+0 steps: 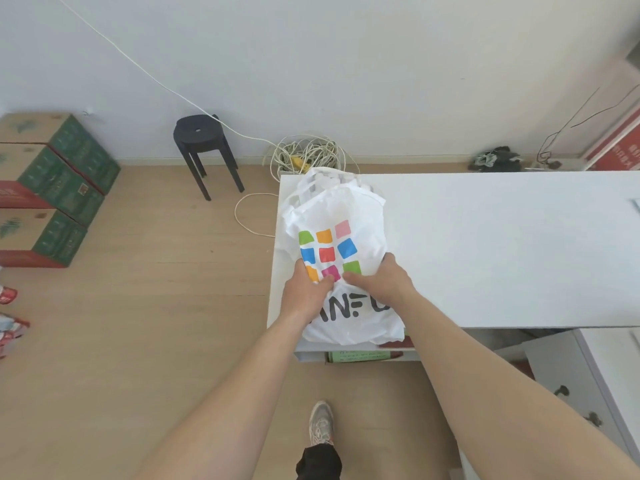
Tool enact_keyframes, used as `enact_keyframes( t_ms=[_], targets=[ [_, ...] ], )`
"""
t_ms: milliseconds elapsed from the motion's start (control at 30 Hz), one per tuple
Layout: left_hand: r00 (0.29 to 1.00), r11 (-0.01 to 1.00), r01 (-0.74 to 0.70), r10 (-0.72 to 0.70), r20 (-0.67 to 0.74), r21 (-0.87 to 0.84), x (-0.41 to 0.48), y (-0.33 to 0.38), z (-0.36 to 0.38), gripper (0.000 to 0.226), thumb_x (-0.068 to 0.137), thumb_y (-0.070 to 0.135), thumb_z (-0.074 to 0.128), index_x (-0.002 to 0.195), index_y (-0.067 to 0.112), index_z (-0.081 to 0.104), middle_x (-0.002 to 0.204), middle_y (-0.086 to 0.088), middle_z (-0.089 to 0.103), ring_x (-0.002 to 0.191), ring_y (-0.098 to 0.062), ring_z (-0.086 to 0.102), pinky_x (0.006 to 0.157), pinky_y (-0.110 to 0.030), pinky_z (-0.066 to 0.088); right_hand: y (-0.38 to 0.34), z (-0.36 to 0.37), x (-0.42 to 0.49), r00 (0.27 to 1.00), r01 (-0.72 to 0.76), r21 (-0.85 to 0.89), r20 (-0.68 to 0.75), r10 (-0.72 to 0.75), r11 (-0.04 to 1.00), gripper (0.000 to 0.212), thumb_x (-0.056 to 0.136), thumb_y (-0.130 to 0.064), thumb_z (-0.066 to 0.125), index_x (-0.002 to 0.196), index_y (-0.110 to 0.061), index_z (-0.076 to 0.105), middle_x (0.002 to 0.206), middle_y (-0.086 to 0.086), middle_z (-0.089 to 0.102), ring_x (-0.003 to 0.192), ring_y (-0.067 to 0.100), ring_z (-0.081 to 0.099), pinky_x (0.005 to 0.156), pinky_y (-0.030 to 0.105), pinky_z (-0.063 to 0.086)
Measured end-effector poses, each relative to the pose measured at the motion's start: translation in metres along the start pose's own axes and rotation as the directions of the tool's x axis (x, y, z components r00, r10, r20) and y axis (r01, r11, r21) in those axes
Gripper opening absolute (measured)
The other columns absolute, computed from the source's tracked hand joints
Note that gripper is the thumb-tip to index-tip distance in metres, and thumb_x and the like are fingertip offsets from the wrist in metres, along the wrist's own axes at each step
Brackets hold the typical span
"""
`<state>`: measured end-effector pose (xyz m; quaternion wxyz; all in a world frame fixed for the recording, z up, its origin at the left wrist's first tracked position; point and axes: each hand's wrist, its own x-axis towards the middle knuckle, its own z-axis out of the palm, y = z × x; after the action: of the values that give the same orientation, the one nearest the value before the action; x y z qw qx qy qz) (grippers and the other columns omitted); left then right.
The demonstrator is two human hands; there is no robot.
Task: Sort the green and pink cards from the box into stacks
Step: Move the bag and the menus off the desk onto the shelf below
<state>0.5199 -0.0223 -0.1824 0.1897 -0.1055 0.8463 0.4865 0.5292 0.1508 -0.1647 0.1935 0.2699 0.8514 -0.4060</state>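
Observation:
A white plastic bag (341,216) printed with coloured squares and black letters lies at the left end of the white table (502,251). My left hand (306,292) grips its left side, thumb on the print. My right hand (379,280) holds the bag from the right, fingers curled around its edge. Under the bag's near end a white box (311,355) pokes out, with a green card (360,355) and a bit of red showing inside. The bag hides the remainder of the box.
Green and red cartons (59,188) are stacked on the wooden floor at left. A black stool (204,150) and a tangle of cables (308,154) stand by the wall. A white cabinet (588,386) is at lower right. My shoe (321,424) is on the floor.

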Motion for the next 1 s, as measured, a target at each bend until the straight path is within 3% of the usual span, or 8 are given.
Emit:
enact_keyframes(
  t_ms=[233, 433, 633, 833, 1000],
  targets=[
    [0.998, 0.998, -0.040, 0.043, -0.048, 0.052, -0.064, -0.017, 0.012, 0.032, 0.093, 0.043, 0.064, 0.119, 0.032, 0.049, 0.100, 0.015, 0.066, 0.095, -0.015, 0.064, 0.083, -0.034, 0.051, 0.043, 0.007, -0.052, 0.997, 0.079, 0.064, -0.009, -0.078, 0.995, 0.081, 0.073, -0.063, 0.078, 0.132, -0.019, 0.045, 0.119, -0.001, 0.063, 0.101, 0.022, 0.060, 0.080, 0.036, 0.051],
    [0.993, 0.993, -0.083, 0.090, -0.080, 0.079, -0.152, -0.031, 0.036, 0.032, 0.094, 0.044, 0.061, 0.119, 0.031, 0.047, 0.102, 0.014, 0.066, 0.090, -0.007, 0.061, 0.067, -0.025, 0.045, 0.100, -0.003, -0.118, 0.990, 0.136, 0.130, 0.009, -0.138, 0.982, 0.078, 0.068, -0.067, 0.079, 0.126, -0.024, 0.048, 0.114, -0.008, 0.065, 0.102, 0.017, 0.063, 0.068, 0.028, 0.048],
    [0.988, 0.990, -0.122, 0.128, -0.089, 0.064, -0.235, -0.053, 0.062, 0.038, 0.092, 0.048, 0.061, 0.124, 0.032, 0.050, 0.109, 0.013, 0.067, 0.098, -0.012, 0.064, 0.084, -0.035, 0.053, 0.156, -0.010, -0.186, 0.981, 0.191, 0.127, 0.006, -0.193, 0.973, 0.093, 0.051, -0.078, 0.075, 0.128, -0.032, 0.053, 0.113, -0.014, 0.069, 0.099, 0.014, 0.067, 0.077, 0.034, 0.056],
    [0.991, 0.988, -0.132, 0.134, -0.016, 0.078, -0.293, -0.086, 0.085, 0.040, 0.089, 0.056, 0.059, 0.123, 0.037, 0.051, 0.108, 0.018, 0.068, 0.097, -0.008, 0.065, 0.088, -0.039, 0.056, 0.213, 0.001, -0.240, 0.988, 0.150, 0.126, -0.001, -0.152, 0.981, 0.095, 0.051, -0.080, 0.074, 0.130, -0.033, 0.051, 0.117, -0.013, 0.068, 0.102, 0.015, 0.067, 0.086, 0.040, 0.057],
    [0.992, 0.991, -0.121, 0.118, 0.052, 0.057, -0.315, -0.115, 0.097, 0.042, 0.089, 0.055, 0.058, 0.126, 0.037, 0.049, 0.111, 0.019, 0.068, 0.101, -0.009, 0.065, 0.091, -0.039, 0.055, 0.242, 0.019, -0.264, 0.995, 0.098, 0.137, -0.016, -0.096, 0.986, 0.091, 0.059, -0.073, 0.076, 0.133, -0.029, 0.048, 0.121, -0.011, 0.066, 0.103, 0.017, 0.066, 0.078, 0.034, 0.054]
  ],
)
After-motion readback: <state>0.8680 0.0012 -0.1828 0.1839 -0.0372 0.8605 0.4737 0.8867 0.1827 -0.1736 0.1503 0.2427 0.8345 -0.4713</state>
